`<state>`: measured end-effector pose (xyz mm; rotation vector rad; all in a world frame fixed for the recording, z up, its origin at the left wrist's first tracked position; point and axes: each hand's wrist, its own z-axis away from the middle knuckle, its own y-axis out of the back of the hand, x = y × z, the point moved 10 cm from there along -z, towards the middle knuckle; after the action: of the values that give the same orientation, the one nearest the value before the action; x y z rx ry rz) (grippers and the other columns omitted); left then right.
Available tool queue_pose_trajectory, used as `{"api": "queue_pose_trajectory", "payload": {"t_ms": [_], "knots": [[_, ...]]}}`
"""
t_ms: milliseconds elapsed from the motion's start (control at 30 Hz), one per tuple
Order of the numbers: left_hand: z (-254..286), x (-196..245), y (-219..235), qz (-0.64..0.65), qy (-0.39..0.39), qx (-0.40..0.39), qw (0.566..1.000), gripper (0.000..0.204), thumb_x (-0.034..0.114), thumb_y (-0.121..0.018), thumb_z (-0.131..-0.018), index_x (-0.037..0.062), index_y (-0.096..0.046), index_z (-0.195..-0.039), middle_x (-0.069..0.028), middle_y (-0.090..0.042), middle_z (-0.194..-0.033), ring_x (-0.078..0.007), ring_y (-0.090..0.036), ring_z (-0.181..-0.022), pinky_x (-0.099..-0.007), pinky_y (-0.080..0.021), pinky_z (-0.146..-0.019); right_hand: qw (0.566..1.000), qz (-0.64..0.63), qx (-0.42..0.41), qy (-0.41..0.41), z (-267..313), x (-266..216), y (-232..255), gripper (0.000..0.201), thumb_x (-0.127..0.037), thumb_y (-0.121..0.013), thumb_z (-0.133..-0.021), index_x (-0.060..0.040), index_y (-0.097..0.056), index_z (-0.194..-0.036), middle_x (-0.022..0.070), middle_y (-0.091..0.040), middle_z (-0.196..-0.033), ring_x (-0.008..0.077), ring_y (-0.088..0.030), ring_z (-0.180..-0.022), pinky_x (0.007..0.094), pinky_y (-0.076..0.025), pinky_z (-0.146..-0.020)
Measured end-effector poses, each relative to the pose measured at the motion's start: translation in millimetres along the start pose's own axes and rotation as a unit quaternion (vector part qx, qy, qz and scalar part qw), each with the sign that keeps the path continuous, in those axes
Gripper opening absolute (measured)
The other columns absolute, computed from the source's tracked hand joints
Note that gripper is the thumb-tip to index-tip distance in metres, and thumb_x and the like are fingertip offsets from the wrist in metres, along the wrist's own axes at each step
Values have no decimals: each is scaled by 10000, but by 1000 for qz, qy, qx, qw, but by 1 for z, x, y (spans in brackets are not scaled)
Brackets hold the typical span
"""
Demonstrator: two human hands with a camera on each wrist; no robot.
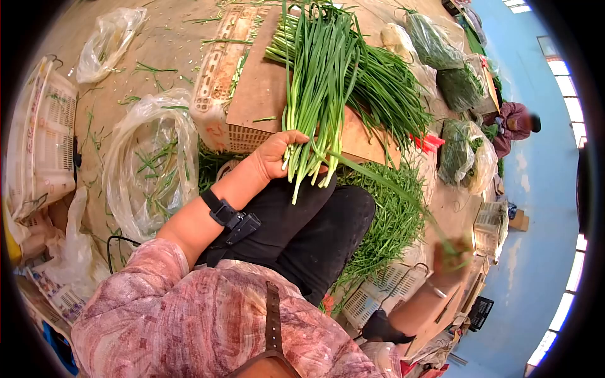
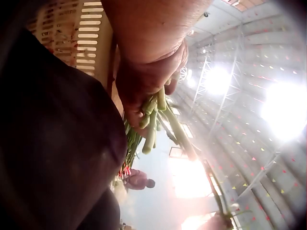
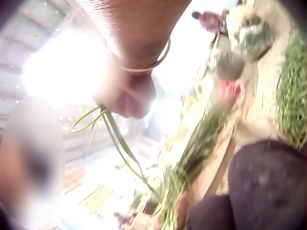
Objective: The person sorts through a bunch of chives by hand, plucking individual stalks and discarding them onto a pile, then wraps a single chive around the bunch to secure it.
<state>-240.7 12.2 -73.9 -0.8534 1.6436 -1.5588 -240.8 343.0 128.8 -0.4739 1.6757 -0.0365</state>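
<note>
In the head view my left hand (image 1: 282,153) grips a bunch of long green stalks (image 1: 318,82) near their pale ends, above my lap. Those pale ends (image 2: 151,132) stick out under the left hand (image 2: 146,79) in the left wrist view. My right hand (image 1: 452,255), blurred, is far out to the lower right, with a long green leaf (image 1: 391,183) stretching from the bunch to it. In the right wrist view the curled right hand (image 3: 129,98) holds thin green leaves (image 3: 117,136). More stalks (image 1: 391,94) lie on the cardboard (image 1: 252,101) behind the bunch.
The cardboard tops a pale plastic crate (image 1: 211,94). Loose greens (image 1: 384,233) are heaped beside my knee. An open plastic bag (image 1: 116,164) and a white crate (image 1: 47,135) stand at left. Bagged greens (image 1: 457,88) and a seated person (image 1: 513,126) are at the upper right.
</note>
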Motion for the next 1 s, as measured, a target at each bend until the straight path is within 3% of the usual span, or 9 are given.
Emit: {"api": "queue_pose_trajectory", "payload": {"t_ms": [67,167,200,233,333,433,567,767,1000], "knots": [[2,-3,-16,25,9,-24,999,564,114,-499,-820,-85,-327,-1320,-298,-388,-1322,-415,-379,-1252,-583,-347,-991,992,-27,121,38,-3,-34,31,119,-173,-577,-855,-83,-499,-851,-71,-398,-571,40,-292,-413,207,-257,-418],[5,2,-23,18,-31,9,999,535,127,-447,-825,-125,-344,-1286,-300,-451,-1258,-439,-488,-1135,-585,-371,-970,960,50,276,-11,8,-32,121,200,-174,-606,-841,-38,-523,-962,-29,-445,-543,78,-384,-432,237,-331,-464],[5,1,-24,27,-26,2,999,507,130,-446,-831,-116,-374,-1268,-294,-458,-1255,-429,-471,-1161,-599,-363,-969,878,371,289,-93,10,-21,131,294,-189,-622,-827,-3,-521,-1032,24,-529,-623,126,-480,-492,265,-390,-518],[5,1,-24,28,-26,1,999,507,130,-446,-831,-116,-374,-1268,-294,-458,-1255,-429,-471,-1161,-599,-363,-969,694,649,267,-163,5,-15,138,391,-205,-638,-814,31,-519,-1101,77,-614,-704,173,-577,-551,293,-449,-572],[3,0,-16,13,-2,-16,1000,518,126,-501,-827,-80,-385,-1289,-291,-440,-1282,-417,-432,-1207,-606,-320,-996,610,781,104,-86,-28,34,46,484,-168,-669,-789,-22,-500,-1218,218,-633,-994,216,-665,-702,318,-524,-683],[2,-4,-14,9,9,-22,1000,511,131,-491,-829,-86,-390,-1280,-275,-474,-1258,-411,-494,-1144,-583,-337,-998,872,483,37,-76,-51,78,-101,412,-69,-635,-805,-14,-517,-1196,153,-655,-938,130,-628,-605,253,-490,-475],[-2,-4,1,-16,-13,51,998,484,134,-482,-822,-97,-414,-1243,-268,-497,-1235,-366,-546,-1092,-541,-390,-977,822,556,-122,10,-66,138,-228,400,-63,-690,-740,14,-512,-1089,79,-644,-784,98,-596,-624,259,-478,-563],[16,2,-19,82,-21,-12,996,428,144,-477,-823,-44,-478,-1207,-242,-585,-1111,-379,-595,-985,-570,-432,-910,913,371,-67,-154,-73,193,-193,346,-44,-683,-735,24,-498,-1020,111,-626,-736,156,-609,-616,282,-479,-569],[17,3,-20,107,-16,-31,994,447,157,-476,-815,-59,-483,-1205,-245,-578,-1129,-396,-581,-1014,-612,-402,-911,785,612,-75,56,-71,160,-219,246,-115,-679,-750,-63,-556,-957,119,-604,-780,319,-595,-680,373,-475,-608]]}}
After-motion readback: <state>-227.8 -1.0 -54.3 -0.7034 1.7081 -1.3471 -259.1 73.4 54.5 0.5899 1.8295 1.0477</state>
